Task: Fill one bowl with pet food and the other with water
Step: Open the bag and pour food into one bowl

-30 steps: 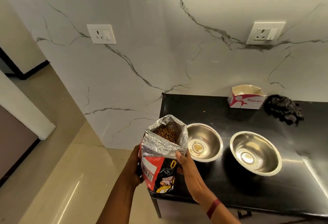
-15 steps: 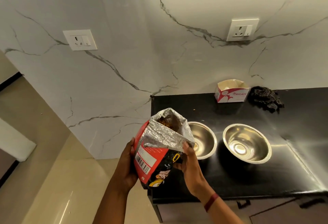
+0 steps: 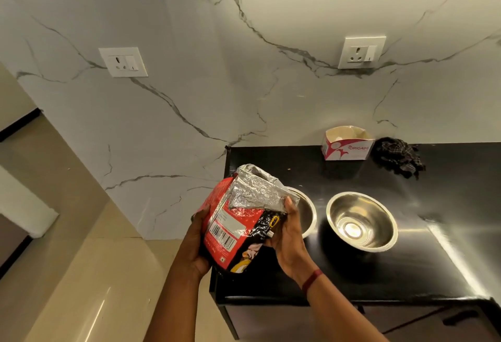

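A red and black pet food bag point(image 3: 238, 222) with a silver foil inside is tilted, its open mouth leaning toward the right over the left steel bowl point(image 3: 307, 211). My left hand point(image 3: 196, 244) grips the bag's left side and bottom. My right hand point(image 3: 287, 230) holds its right side, thumb on the foil flap. The bag and my right hand hide most of the left bowl. A second steel bowl point(image 3: 362, 221) stands just right of it on the black counter point(image 3: 406, 274), with nothing in it.
A small open cardboard box point(image 3: 348, 143) and a dark crumpled cloth point(image 3: 397, 156) lie at the counter's back by the marble wall. Two wall sockets point(image 3: 362, 51) sit above. Left of the counter's end is tiled floor point(image 3: 81, 287).
The bag has tipped further to the right, so the kibble inside no longer shows. Both hands turned with it over the left bowl.
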